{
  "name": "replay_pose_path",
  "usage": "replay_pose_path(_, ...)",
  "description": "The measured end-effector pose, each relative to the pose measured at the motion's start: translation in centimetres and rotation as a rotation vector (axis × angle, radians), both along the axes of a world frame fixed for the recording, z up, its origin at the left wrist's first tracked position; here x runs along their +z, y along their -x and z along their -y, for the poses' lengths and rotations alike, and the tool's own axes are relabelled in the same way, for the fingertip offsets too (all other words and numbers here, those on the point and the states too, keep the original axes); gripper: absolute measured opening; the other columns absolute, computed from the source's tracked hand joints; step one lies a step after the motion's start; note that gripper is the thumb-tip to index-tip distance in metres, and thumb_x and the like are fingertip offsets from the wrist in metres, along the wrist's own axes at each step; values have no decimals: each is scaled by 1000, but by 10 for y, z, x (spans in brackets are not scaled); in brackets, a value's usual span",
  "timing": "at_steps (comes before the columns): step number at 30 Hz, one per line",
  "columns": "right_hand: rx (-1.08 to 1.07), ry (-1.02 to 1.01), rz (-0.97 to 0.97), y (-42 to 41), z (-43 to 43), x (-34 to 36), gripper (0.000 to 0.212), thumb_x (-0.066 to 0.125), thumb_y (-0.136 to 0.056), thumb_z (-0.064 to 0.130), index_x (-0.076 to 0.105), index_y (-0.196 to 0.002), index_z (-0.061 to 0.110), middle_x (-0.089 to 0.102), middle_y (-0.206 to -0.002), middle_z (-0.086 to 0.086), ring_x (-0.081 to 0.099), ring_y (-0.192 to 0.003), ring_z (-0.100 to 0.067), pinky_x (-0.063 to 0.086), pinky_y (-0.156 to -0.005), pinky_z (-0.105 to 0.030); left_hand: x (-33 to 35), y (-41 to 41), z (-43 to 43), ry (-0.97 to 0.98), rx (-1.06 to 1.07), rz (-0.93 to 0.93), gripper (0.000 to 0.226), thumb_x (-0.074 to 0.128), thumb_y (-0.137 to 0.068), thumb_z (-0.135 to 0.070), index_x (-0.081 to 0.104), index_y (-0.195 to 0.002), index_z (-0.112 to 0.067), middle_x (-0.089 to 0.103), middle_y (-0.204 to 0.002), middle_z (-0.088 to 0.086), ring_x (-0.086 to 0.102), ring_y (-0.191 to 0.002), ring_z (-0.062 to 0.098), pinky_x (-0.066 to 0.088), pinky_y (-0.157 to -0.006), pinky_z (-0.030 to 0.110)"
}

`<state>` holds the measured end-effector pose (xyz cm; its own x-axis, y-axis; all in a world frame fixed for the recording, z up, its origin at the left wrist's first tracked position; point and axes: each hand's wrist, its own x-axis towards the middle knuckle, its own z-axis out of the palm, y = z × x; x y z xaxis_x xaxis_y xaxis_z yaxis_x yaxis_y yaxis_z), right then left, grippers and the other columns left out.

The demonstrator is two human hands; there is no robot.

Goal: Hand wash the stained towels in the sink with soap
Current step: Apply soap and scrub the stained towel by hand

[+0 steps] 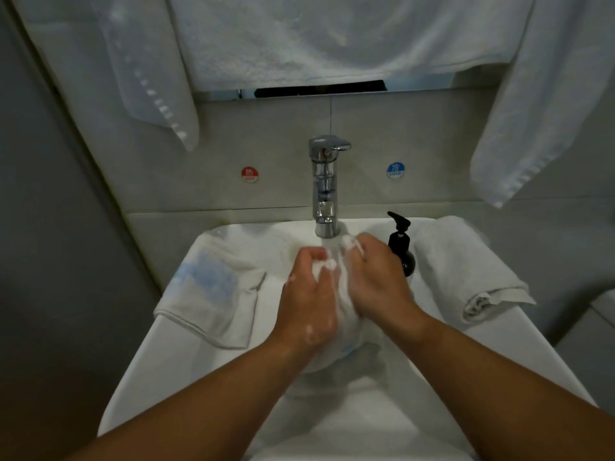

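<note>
A wet white towel (344, 324) hangs bunched between my hands over the white sink (159, 357), right under the chrome tap (325, 188), from which water runs. My left hand (307, 297) grips the towel's left side, with soap foam on its fingers. On the towel's right side, my right hand (379, 277) grips it too, with foam at the fingertips. A black soap pump bottle (402, 247) stands just right of my right hand. A white towel with a blue stain (209, 291) lies on the sink's left rim.
A folded white towel (466, 267) lies on the sink's right rim. More white towels hang above: one at the left (153, 78), one across the middle (332, 38), one at the right (539, 104). Red hot (249, 174) and blue cold (395, 170) stickers flank the tap.
</note>
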<state>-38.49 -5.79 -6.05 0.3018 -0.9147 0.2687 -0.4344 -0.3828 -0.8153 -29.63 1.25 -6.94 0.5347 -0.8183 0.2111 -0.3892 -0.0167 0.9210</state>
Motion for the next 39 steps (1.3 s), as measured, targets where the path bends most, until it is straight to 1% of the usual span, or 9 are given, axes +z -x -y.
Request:
replay_pose_path(5, 187, 71, -103, 3, -18, -2, 24, 39, -107, 33, 56, -92, 26, 62, -90, 6, 59, -83, -12, 44, -73, -28, 3, -15, 19, 34, 171, -273, 12, 51, -102, -32, 51, -113, -38, 67, -104, -4, 65, -94, 18, 55, -89, 41)
replay_pose_path(11, 19, 74, 25, -2, -4, 0, 29, 43, -106, 31, 47, -78, 25, 59, -77, 3, 57, -71, -15, 39, -61, -30, 2, -3, -4, 1, -16, 21, 17, 41, -107, -35, 50, -120, -31, 62, -99, -11, 58, -88, 1, 46, -71, 10)
replay_pose_path(15, 106, 2, -367, 7, -3, -4, 29, 35, -107, 31, 57, -96, 16, 64, -102, -7, 60, -96, -28, 43, -77, -34, 5, -7, 11, 130, 44, -77, 19, 50, -102, -35, 51, -121, -32, 66, -107, -6, 65, -98, 15, 54, -88, 37)
replay_pose_path(18, 176, 109, -176, 0, -20, -2, 27, 43, -105, 30, 46, -78, 28, 56, -78, 6, 54, -76, -18, 39, -68, -34, 0, -16, 16, -76, 171, -45, 17, 45, -105, -32, 49, -121, -28, 66, -111, 3, 64, -101, 24, 52, -94, 38)
replay_pose_path(22, 27, 78, -39, -3, -7, 5, 26, 42, -106, 28, 46, -81, 27, 57, -79, 4, 55, -72, -15, 38, -61, -29, 0, -8, 2, -41, 5, 105, 16, 42, -107, -29, 53, -117, -27, 63, -102, -9, 59, -86, 5, 44, -71, 6)
replay_pose_path(27, 126, 6, -297, 3, -16, -1, 31, 34, -108, 34, 57, -97, 16, 65, -98, -5, 60, -90, -24, 39, -73, -33, 7, -16, 15, 126, 116, -112, 11, 52, -103, -26, 54, -112, -31, 65, -100, -9, 65, -93, 15, 53, -82, 33)
replay_pose_path(32, 52, 160, 13, -5, -15, 2, 17, 45, -105, 25, 50, -88, 25, 55, -73, 10, 53, -67, -6, 37, -57, -22, -1, -16, 8, -129, 10, 91, 16, 43, -106, -29, 55, -117, -25, 64, -103, -6, 60, -94, 14, 43, -73, 22)
replay_pose_path(36, 29, -10, -346, 4, -2, -2, 31, 32, -109, 32, 58, -105, 14, 64, -104, -7, 61, -100, -30, 38, -73, -31, 4, -13, 8, 159, -54, -32, 17, 50, -96, -35, 58, -111, -32, 67, -99, -11, 65, -94, 14, 54, -81, 31)
replay_pose_path(39, 138, 44, -322, 2, -16, -4, 26, 35, -107, 34, 54, -92, 25, 63, -97, -2, 59, -95, -25, 34, -73, -31, 3, -17, 14, 28, 152, -1, 11, 48, -103, -31, 54, -111, -28, 66, -102, -7, 64, -99, 21, 50, -87, 36)
